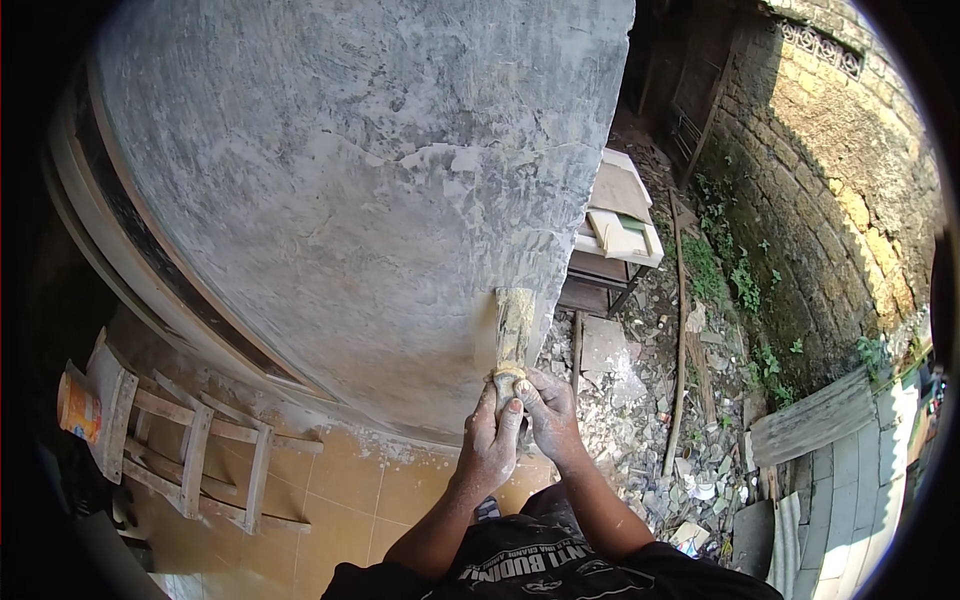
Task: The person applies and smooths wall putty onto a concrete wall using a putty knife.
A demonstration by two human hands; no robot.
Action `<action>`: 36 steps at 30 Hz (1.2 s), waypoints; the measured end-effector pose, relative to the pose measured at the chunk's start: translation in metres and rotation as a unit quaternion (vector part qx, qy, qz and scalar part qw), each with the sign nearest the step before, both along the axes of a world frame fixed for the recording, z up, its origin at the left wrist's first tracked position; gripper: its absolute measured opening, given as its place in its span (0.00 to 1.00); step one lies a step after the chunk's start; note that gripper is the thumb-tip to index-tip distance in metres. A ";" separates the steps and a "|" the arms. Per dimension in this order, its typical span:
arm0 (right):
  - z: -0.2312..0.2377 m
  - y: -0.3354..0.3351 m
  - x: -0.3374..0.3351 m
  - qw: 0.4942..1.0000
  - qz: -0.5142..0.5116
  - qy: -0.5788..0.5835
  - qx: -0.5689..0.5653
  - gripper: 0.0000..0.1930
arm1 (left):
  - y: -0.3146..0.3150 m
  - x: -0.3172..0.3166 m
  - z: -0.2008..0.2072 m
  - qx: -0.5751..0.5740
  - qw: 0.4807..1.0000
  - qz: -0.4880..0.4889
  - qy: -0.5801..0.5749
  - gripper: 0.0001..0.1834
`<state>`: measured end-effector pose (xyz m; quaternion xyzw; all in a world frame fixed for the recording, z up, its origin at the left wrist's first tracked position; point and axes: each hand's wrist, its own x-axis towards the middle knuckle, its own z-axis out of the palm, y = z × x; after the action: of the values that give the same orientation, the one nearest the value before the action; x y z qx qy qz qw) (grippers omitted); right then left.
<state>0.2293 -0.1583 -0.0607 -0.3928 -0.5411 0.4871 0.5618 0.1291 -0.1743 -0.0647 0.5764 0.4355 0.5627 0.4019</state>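
Both my hands are closed around the handle of a putty knife (514, 330), whose broad blade is smeared with pale filler. Its blade points away from me and lies at the grey plastered wall (380, 220), near the wall's right-hand corner edge. My left hand (490, 440) grips from the left with its thumb up along the handle. From the right, my right hand (555, 415) closes in with its thumb beside the left one. White dust coats the fingers of both. Pale patches of filler and a jagged crack show on the wall.
A wooden ladder-like stand (195, 450) with an orange-and-white bucket (78, 408) is on the tan tiled floor (345, 480) at left. Beyond the corner, a table (625, 235) holds boards. Rubble (650, 420) and a long pole (679, 350) lie before a rough brick wall (810, 210).
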 end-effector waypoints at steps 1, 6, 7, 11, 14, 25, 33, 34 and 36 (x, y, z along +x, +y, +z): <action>0.002 0.002 0.002 0.999 0.006 0.000 -0.032 0.12 | 0.004 -0.001 -0.001 0.037 0.999 0.011 0.019 0.21; 0.014 0.007 -0.001 1.000 -0.024 -0.003 0.018 0.13 | 0.006 0.000 0.011 -0.047 0.998 -0.035 -0.013 0.20; 0.007 0.004 -0.001 0.998 -0.043 -0.027 0.026 0.13 | 0.000 0.000 0.007 -0.044 0.998 -0.037 -0.011 0.20; -0.009 0.004 -0.002 0.999 -0.009 -0.040 0.024 0.14 | -0.004 -0.005 -0.007 -0.059 0.998 0.004 0.035 0.20; 0.011 0.013 0.004 1.000 0.003 0.019 0.024 0.14 | 0.008 -0.002 0.015 -0.035 0.998 -0.023 0.036 0.23; 0.030 0.016 0.008 0.997 -0.010 0.064 0.033 0.12 | 0.011 0.009 0.035 -0.063 0.995 -0.047 -0.063 0.21; 0.009 0.011 0.009 0.999 -0.030 0.020 0.027 0.13 | 0.009 0.019 0.007 0.011 0.997 -0.007 -0.080 0.18; 0.022 0.014 0.010 0.998 -0.020 0.026 0.046 0.13 | 0.011 0.019 0.018 0.001 0.995 -0.017 -0.098 0.18; 0.046 0.016 0.006 0.997 -0.014 0.038 0.065 0.13 | 0.014 0.013 0.036 -0.004 0.994 -0.035 -0.101 0.17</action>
<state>0.2358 -0.1423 -0.0147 -0.3439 -0.5444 0.4575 0.6132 0.1419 -0.1607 -0.0290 0.5298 0.3742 0.6021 0.4656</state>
